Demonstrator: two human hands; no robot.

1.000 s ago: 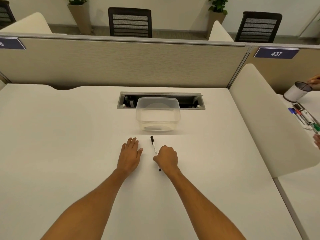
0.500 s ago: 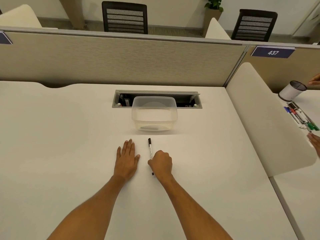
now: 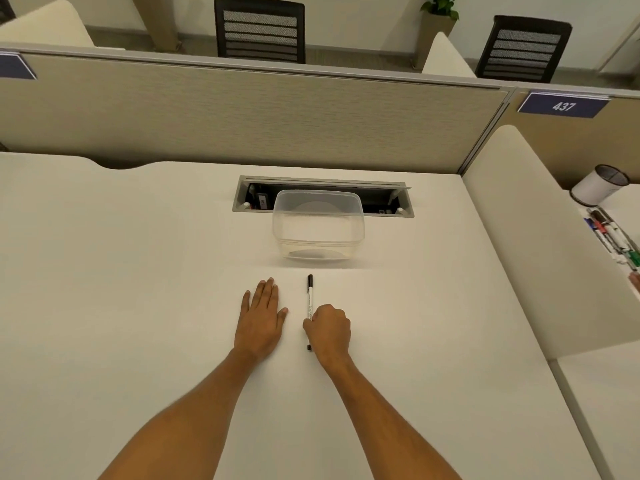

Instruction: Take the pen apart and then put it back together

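Observation:
A white pen with a black cap lies on the white desk, cap end pointing away from me toward the plastic tub. My right hand is curled over the pen's near half, thumb against the barrel; the pen's black tail end shows below the hand. My left hand lies flat on the desk, fingers straight, a short gap to the left of the pen and not touching it.
A clear plastic tub stands just beyond the pen, in front of an open cable tray. A fabric partition runs along the back. At the right, past a divider, lie several markers and a white cup.
The pen has turned from slanted to nearly straight ahead under my right hand, which has stayed curled on it. My left hand's fingers have drawn a little closer together.

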